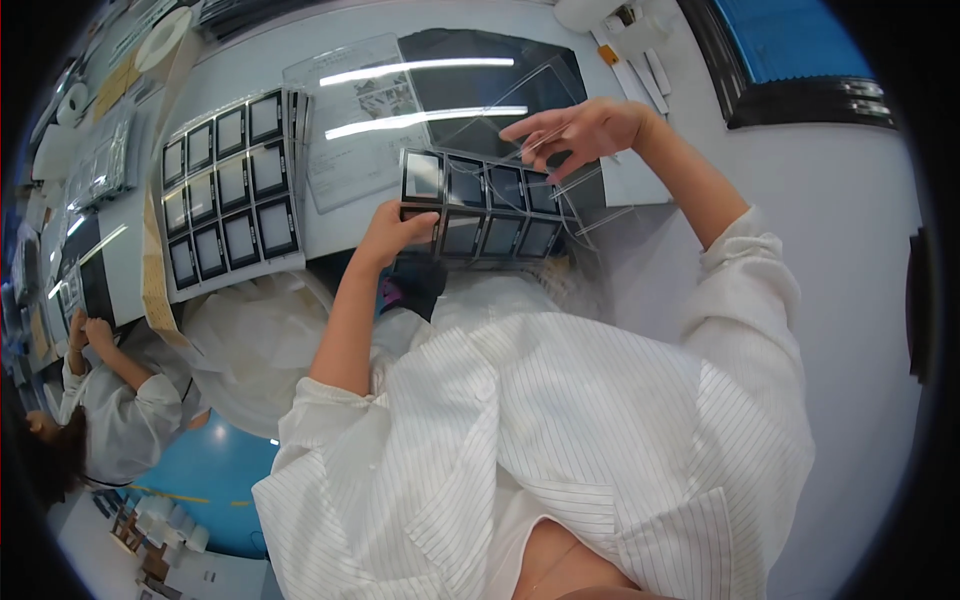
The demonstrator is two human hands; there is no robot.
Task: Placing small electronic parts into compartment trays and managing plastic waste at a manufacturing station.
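A tray of black-framed square panels (505,198), set in two visible rows, lies at the table's near edge in front of me. My left hand (392,235) grips its left end, thumb over the top of a corner panel and the other fingers hidden below. Above the tray's far right side is my right hand (588,130), its index finger stretched left and the others curled. Thin clear plastic (600,180) with glinting edges is at its fingers and reaches over the tray's right end; its exact outline is hard to make out.
A larger tray of similar framed panels (228,185) stands at the left. Behind lie a clear flat plastic sheet (345,170) and a dark glossy sheet (480,85). A white bag-lined bin (255,330) is below the table. At far left, a co-worker (120,410) works at the table.
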